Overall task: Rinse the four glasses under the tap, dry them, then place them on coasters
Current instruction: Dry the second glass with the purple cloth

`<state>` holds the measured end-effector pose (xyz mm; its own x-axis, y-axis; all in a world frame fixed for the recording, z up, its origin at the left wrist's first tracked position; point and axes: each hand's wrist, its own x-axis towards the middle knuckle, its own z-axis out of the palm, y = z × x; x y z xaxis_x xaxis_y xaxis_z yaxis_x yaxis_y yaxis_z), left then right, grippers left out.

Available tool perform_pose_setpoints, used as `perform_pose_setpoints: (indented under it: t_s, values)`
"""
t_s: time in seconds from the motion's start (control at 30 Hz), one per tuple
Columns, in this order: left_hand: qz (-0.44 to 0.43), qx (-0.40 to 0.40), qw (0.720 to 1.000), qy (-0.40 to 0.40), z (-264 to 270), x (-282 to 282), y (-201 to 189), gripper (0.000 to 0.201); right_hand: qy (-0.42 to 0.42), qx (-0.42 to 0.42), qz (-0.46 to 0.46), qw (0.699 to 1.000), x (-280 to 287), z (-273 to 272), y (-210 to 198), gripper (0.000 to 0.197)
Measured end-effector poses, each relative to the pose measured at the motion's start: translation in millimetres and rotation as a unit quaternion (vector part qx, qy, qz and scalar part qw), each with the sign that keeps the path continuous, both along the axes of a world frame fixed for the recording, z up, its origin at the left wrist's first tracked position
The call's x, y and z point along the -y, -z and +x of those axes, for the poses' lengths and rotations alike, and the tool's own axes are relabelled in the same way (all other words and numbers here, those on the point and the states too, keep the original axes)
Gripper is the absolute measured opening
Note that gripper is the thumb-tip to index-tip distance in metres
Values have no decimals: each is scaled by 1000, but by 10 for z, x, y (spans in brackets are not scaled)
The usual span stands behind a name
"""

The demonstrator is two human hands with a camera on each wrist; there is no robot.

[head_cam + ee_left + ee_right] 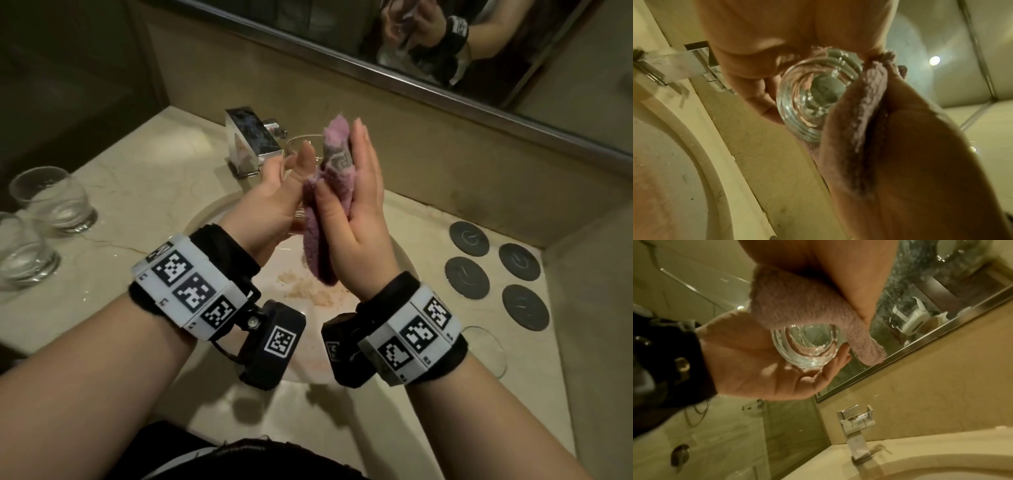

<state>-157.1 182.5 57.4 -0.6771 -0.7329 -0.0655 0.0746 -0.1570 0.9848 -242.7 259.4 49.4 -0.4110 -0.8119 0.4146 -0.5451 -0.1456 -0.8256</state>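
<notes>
Glass (pixel 297 150) number one is up in the air over the sink (pixel 205 219), close to the tap (pixel 251 140). The left hand (pixel 274 202) holds it from the side, with the fingers bent round it and the thumb up by the rim. The right hand (pixel 356 205) has a fuzzy purple cloth (pixel 325 219) pressed flat on the other side of the glass. Its fingers are straight and point up, and its thumb lies across the cloth and pins it to the palm. From the left wrist you look up at the thick round bottom of the glass (pixel 813 100), with the cloth (pixel 869 100) just beside it. From the right wrist the cloth (pixel 807 305) lies over the top edge of the glass (pixel 807 345), and the left hand (pixel 756 361) cups it from below. Two more glasses stand on the counter (pixel 137 178) at the left, one behind (pixel 51 198) and one in front (pixel 20 253). Another glass (pixel 486 349) stands at the right, partly hidden by the right wrist. Four dark round coasters (pixel 496 274) lie on the counter at the right, near the wall, with nothing on them. A mirror (pixel 342 27) hangs above the counter.
</notes>
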Motion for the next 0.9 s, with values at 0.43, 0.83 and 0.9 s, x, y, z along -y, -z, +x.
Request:
perform_pose_setpoints:
  t_s: [0.43, 0.83, 0.9]
  values:
    - [-30, 10, 999, 14, 28, -37, 25, 92, -71, 492, 56, 866, 28, -132, 1, 66]
    - [21, 2, 1000, 13, 7, -45, -34, 27, -25, 160, -28, 986, 39, -60, 25, 67]
    - [41, -16, 998, 33, 26, -27, -51, 33, -43, 383, 16, 923, 76, -133, -58, 75]
